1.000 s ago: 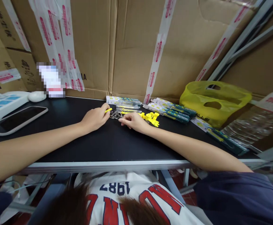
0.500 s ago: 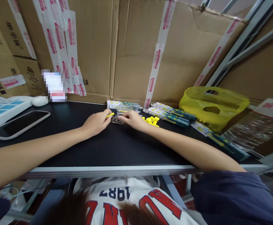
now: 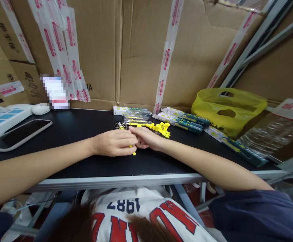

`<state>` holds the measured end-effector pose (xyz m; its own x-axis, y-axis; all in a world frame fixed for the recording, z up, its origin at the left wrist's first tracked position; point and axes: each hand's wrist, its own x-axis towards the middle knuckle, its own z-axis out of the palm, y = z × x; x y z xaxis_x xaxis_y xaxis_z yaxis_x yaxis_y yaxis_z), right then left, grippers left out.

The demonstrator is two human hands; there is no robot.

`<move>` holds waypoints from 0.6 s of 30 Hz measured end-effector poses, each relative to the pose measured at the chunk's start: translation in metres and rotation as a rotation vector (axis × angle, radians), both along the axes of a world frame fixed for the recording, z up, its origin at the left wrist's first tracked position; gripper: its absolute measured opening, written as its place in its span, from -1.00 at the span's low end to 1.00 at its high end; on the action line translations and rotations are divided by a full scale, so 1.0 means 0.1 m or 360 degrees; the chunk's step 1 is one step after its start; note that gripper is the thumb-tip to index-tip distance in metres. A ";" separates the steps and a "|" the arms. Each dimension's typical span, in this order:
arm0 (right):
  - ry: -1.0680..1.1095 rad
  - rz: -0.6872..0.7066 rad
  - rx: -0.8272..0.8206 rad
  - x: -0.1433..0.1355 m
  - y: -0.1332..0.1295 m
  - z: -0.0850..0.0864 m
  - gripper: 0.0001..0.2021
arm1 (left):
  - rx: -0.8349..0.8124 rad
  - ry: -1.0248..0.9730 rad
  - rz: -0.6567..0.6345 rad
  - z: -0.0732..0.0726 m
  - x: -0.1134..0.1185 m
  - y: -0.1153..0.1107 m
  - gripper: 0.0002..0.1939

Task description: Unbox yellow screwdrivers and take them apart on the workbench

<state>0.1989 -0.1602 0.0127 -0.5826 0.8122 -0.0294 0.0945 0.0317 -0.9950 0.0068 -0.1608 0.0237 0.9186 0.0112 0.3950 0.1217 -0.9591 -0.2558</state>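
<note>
My left hand point(image 3: 113, 143) is closed on a thin yellow plastic stick point(image 3: 134, 153), whose end pokes out below the fingers. Against it, my right hand point(image 3: 148, 137) has its fingers pinched together; whatever lies between them is hidden. Both hands meet low over the black tabletop point(image 3: 91, 164). Just behind the fingers lies a small heap of bent metal wire pieces point(image 3: 118, 125), partly covered. Several yellow plastic parts point(image 3: 163, 127) sit beyond my right wrist. Clear thin tubes point(image 3: 136, 118) are lined up farther back.
Printed slim packs point(image 3: 180, 122) lie at the back right, beside a yellow plastic bag point(image 3: 218, 112) and clear packaging point(image 3: 264, 126). To the left are a phone point(image 3: 20, 134), a power strip point(image 3: 7, 119) and a white mouse-like object point(image 3: 40, 109). Cardboard point(image 3: 141, 60) walls the back.
My hands have come together and nearer the table's front edge. The yellow stick has moved with my left hand, which has turned palm down. My right hand has left the wire heap.
</note>
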 end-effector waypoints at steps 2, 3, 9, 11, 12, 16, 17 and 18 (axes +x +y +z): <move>0.0075 0.0064 -0.0044 0.00 -0.04 0.00 -0.58 | 0.0036 -0.0004 -0.0028 -0.02 0.00 -0.01 -0.78; 0.0102 0.0095 -0.0062 -0.01 -0.05 0.00 -0.59 | 0.0085 -0.0030 -0.0044 -0.03 0.00 -0.01 -0.78; 0.0204 0.0212 -0.0079 0.02 0.00 -0.05 -0.65 | 0.0248 -0.0218 0.0132 -0.05 -0.05 -0.01 -0.69; 0.0159 0.0210 -0.0030 0.02 0.02 -0.07 -0.67 | 0.0212 -0.0224 0.0201 -0.06 -0.06 0.01 -0.70; 0.0130 0.0201 -0.0003 0.02 0.02 -0.08 -0.68 | 0.0211 -0.0228 0.0216 -0.06 -0.06 0.02 -0.71; 0.0057 0.0123 0.0110 0.03 0.02 -0.04 -0.74 | 0.0307 -0.0268 0.0252 -0.06 -0.09 0.07 -0.68; 0.0037 0.0095 0.0154 0.04 0.02 -0.01 -0.75 | 0.0338 -0.0283 0.0270 -0.06 -0.10 0.09 -0.66; -0.0001 0.0086 0.0200 0.06 0.03 0.01 -0.75 | 0.0362 -0.0303 0.0299 -0.06 -0.11 0.10 -0.64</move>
<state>0.2050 -0.1573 0.0136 -0.6255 0.7771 0.0700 0.0902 0.1612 -0.9828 -0.0042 -0.1505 0.0181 0.8186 0.0654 0.5706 0.3567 -0.8365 -0.4159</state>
